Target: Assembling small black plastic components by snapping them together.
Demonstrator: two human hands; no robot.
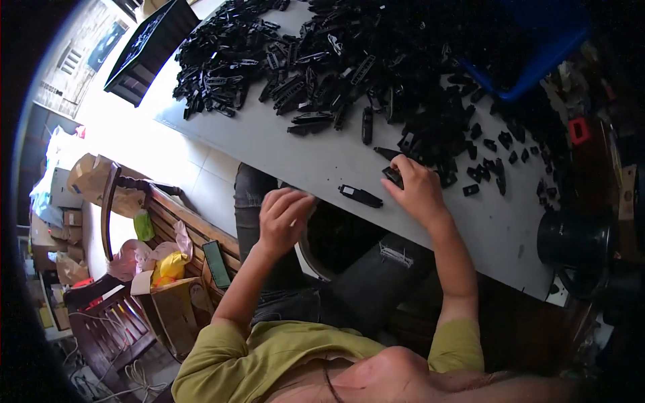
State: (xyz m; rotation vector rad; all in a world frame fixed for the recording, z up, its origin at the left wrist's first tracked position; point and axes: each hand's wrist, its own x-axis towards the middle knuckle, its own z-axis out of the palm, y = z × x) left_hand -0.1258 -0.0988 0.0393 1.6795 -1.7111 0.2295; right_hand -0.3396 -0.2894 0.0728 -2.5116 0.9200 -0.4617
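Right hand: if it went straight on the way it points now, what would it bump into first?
Probably the slim black piece lying beyond its fingers, up and to the left in the picture. Depth is unclear from this one view, so the right hand might pass above it.

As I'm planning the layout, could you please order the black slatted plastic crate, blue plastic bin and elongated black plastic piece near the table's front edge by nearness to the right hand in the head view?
1. Elongated black plastic piece: just left of the right hand.
2. Blue plastic bin: upper right.
3. Black slatted plastic crate: far upper left.
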